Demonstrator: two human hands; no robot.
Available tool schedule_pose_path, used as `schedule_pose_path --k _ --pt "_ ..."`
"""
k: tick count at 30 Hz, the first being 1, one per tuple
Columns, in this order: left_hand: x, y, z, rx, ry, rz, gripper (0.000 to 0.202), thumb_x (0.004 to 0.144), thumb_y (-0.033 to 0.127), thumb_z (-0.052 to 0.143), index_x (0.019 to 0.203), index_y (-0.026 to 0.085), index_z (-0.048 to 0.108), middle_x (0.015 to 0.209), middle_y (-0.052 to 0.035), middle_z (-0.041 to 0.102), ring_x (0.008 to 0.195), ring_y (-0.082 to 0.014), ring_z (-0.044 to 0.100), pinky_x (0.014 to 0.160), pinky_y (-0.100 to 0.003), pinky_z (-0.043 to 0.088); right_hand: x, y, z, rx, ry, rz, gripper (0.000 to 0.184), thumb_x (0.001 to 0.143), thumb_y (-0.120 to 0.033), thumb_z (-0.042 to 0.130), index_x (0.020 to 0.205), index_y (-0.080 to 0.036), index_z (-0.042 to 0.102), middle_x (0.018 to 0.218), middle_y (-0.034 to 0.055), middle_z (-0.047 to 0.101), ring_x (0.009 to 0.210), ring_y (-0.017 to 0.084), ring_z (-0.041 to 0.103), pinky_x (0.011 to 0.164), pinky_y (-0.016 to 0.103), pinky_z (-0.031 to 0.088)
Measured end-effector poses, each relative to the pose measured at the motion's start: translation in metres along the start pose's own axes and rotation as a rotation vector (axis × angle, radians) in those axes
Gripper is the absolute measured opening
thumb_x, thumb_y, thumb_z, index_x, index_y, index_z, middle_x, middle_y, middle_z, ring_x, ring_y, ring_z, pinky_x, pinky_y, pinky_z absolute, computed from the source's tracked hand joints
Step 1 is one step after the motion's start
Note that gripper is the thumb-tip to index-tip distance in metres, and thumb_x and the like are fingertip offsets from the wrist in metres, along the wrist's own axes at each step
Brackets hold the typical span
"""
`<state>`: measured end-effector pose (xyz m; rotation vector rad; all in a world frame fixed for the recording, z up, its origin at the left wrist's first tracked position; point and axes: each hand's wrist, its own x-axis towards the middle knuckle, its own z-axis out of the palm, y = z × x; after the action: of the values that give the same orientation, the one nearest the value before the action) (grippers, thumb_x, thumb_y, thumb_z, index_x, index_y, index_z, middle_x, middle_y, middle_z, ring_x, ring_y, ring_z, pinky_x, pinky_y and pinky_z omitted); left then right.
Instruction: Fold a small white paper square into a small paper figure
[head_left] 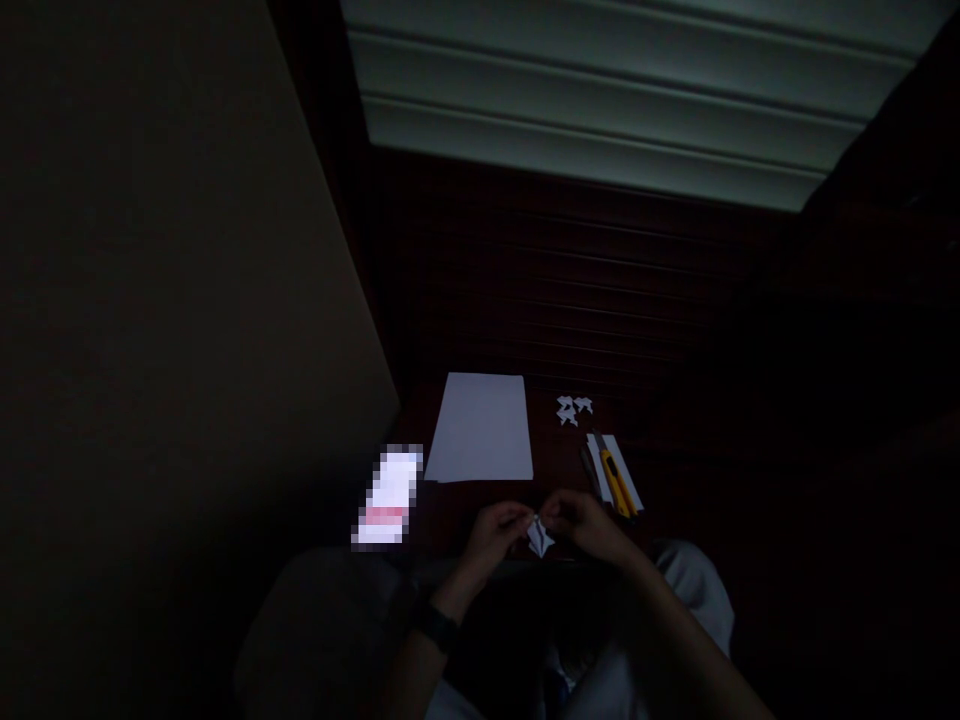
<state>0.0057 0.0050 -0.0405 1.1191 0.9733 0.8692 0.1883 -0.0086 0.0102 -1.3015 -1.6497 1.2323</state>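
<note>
Near the front edge of a dark table, a small folded white paper piece (539, 538) hangs between my two hands, its pointed end toward me. My left hand (496, 530) pinches its upper left part, a dark band on that wrist. From the other side my right hand (583, 522) closes its fingers on the upper right part. The fingertips hide the top of the paper. Several small folded paper figures (568, 411) lie in a cluster farther back. The room is dim, so the fine folds do not show.
A white paper sheet or stack (484, 428) lies behind my left hand. To the right, a yellow utility knife (618, 482) rests on white paper strips (632, 480), beside a dark slim object. A bright blurred screen (388, 498) stands at left. A wall and slatted panels border the table.
</note>
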Motion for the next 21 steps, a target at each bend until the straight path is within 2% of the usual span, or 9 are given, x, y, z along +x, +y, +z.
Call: schedule_pose_path --k 11,17,21 --pt "0.0 0.002 0.0 0.006 0.021 -0.015 0.037 0.066 0.045 0.066 0.082 0.012 0.067 0.072 -0.0068 0.067 0.051 -0.0105 0.052 0.046 -0.02 0.033 0.0 0.006 0.003 0.049 0.018 0.068 0.014 0.068 -0.026 0.065 0.075 -0.015 0.061 0.068 0.0009 0.064 0.061 0.014 0.058 0.057 0.024 0.045" --pt "0.001 -0.003 -0.002 -0.001 0.023 -0.011 0.035 0.068 0.044 0.065 0.083 0.012 0.066 0.07 -0.0057 0.065 0.054 -0.0117 0.053 0.048 -0.02 0.035 -0.001 -0.005 0.004 0.223 -0.088 0.134 0.026 0.073 -0.04 0.061 0.082 -0.015 0.06 0.068 0.0015 0.064 0.058 0.014 0.059 0.052 0.024 0.047" --pt "0.003 -0.006 -0.003 0.004 0.027 -0.011 0.032 0.068 0.041 0.065 0.081 0.012 0.066 0.069 -0.0055 0.065 0.054 -0.0121 0.054 0.049 -0.02 0.037 0.0 -0.003 0.005 0.243 -0.069 0.149 0.032 0.074 -0.046 0.06 0.078 -0.015 0.06 0.065 0.0012 0.063 0.054 0.013 0.058 0.05 0.023 0.046"
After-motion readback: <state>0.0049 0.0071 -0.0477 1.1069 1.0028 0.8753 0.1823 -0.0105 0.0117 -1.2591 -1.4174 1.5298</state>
